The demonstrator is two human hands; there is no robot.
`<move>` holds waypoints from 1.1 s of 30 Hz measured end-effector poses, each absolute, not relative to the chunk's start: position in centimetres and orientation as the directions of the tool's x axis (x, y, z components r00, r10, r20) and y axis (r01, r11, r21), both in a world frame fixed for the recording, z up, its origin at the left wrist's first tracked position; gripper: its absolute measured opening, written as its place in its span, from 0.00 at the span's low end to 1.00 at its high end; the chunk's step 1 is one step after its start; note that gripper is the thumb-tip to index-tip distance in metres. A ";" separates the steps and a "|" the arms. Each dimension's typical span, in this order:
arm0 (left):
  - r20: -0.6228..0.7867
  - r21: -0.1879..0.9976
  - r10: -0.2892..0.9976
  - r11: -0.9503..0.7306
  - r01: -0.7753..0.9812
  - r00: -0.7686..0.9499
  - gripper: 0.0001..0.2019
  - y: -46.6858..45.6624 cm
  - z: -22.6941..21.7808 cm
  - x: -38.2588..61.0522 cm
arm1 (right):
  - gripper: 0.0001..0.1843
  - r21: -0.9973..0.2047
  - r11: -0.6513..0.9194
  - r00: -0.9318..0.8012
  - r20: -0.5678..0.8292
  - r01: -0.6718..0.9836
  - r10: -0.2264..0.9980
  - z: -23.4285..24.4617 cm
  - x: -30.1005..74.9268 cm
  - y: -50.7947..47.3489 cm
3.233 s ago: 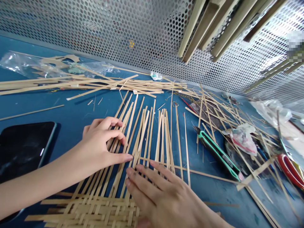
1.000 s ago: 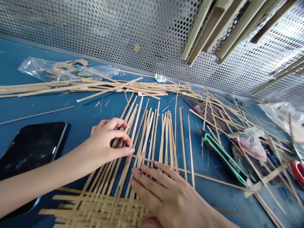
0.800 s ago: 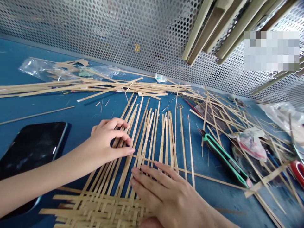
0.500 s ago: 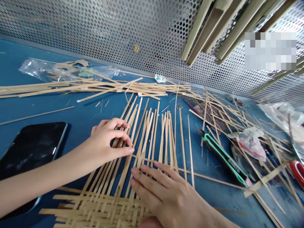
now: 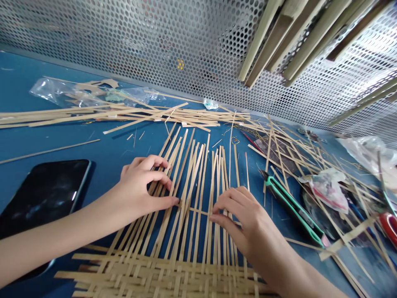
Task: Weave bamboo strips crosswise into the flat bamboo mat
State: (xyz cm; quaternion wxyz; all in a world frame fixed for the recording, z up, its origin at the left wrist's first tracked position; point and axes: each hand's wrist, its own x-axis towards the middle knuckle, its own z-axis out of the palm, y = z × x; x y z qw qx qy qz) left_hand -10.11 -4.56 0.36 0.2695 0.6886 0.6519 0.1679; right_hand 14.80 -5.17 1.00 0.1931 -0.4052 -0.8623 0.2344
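A woven bamboo mat (image 5: 155,275) lies at the bottom, its long loose strips (image 5: 186,198) fanning away from me. One thin crosswise bamboo strip (image 5: 198,211) passes among them, partly covered by my hands. Over the left strips, my left hand (image 5: 149,182) rests with curved fingers, thumb apart from the fingertips and touching the strips near the crosswise one. My right hand (image 5: 245,219) is closed at the right strips, thumb and fingertips pinched together on the crosswise strip.
A black phone (image 5: 46,194) lies at left. To the right are a green-edged cutter (image 5: 294,211), crumpled plastic (image 5: 328,188), red-handled scissors (image 5: 389,227) and scattered strips. A bundle of strips (image 5: 139,114) lies before the perforated metal panel (image 5: 139,45).
My right hand, flat over the strips before, has lifted and moved right and away from me, its fingers now curled into a pinch. My left hand has barely shifted.
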 end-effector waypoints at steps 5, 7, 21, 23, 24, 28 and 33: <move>-0.121 0.593 0.987 -0.011 0.805 0.103 0.13 -4.6 0.3 -10.2 | 0.10 -0.567 0.551 -0.601 0.118 0.613 0.790 1.0 14.5 -5.3; -0.121 0.595 0.987 -0.015 0.803 0.108 0.13 -4.6 0.3 -10.2 | 0.06 -0.541 0.577 -0.602 0.156 0.612 0.784 1.0 14.1 -5.4; -0.099 0.641 0.993 0.010 0.767 0.070 0.14 -4.4 0.1 -10.1 | 0.07 -0.358 0.654 -0.691 0.035 0.666 0.722 1.8 11.6 -3.4; -0.094 0.644 0.993 0.010 0.765 0.066 0.13 -4.4 0.0 -10.2 | 0.07 -0.312 0.654 -0.690 -0.004 0.689 0.724 1.9 11.3 -3.3; -0.099 0.644 0.993 0.012 0.765 0.067 0.13 -4.4 0.0 -10.2 | 0.07 -0.300 0.646 -0.682 -0.025 0.702 0.731 2.0 11.2 -3.3; -0.137 0.654 0.987 0.030 0.756 0.079 0.12 -4.3 0.3 -10.2 | 0.07 -0.310 0.606 -0.647 -0.039 0.733 0.762 2.0 11.2 -3.3; -0.158 0.662 0.985 0.050 0.748 0.075 0.11 -4.3 0.6 -10.1 | 0.07 -0.382 0.557 -0.638 -0.122 0.737 0.761 2.3 11.2 -3.0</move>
